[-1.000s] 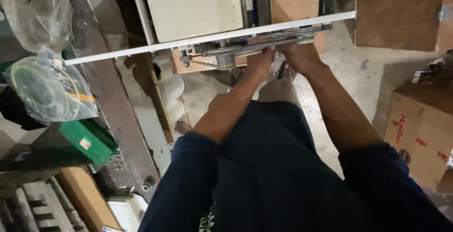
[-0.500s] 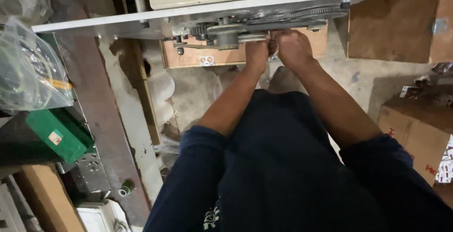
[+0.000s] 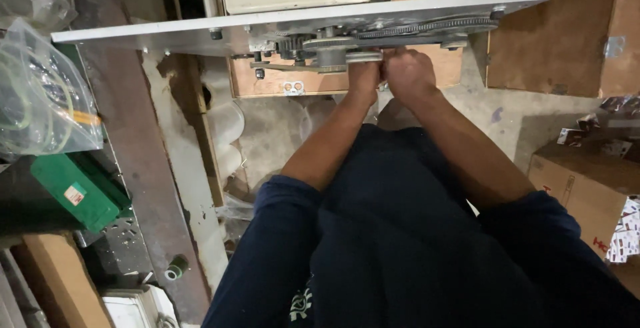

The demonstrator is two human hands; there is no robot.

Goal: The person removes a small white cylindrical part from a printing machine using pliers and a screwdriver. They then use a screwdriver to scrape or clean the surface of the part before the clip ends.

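Note:
A long white metal plate (image 3: pixel 167 33) lies edge-on across the top of the view. On its near face sits a gear mechanism (image 3: pixel 313 48) with a toothed belt (image 3: pixel 427 27) running to the right. My left hand (image 3: pixel 363 76) and my right hand (image 3: pixel 408 75) are pressed side by side against this mechanism, just right of a grey pulley (image 3: pixel 333 55). Both hands are closed into fists around a small part there. The part itself is hidden by my fingers. My dark blue sleeves fill the lower middle.
Clear plastic bags of parts (image 3: pixel 40 101) and a green box (image 3: pixel 77 191) lie on the left beside a rusty beam (image 3: pixel 143 188). A cardboard box (image 3: pixel 583 181) stands at the right. Wooden boards (image 3: pixel 553 41) and a concrete floor (image 3: pixel 280 128) lie beyond.
The plate and mechanism have shifted up and closer in view as my head moved. Both hands stay on the mechanism, now bunched tighter beside the pulley.

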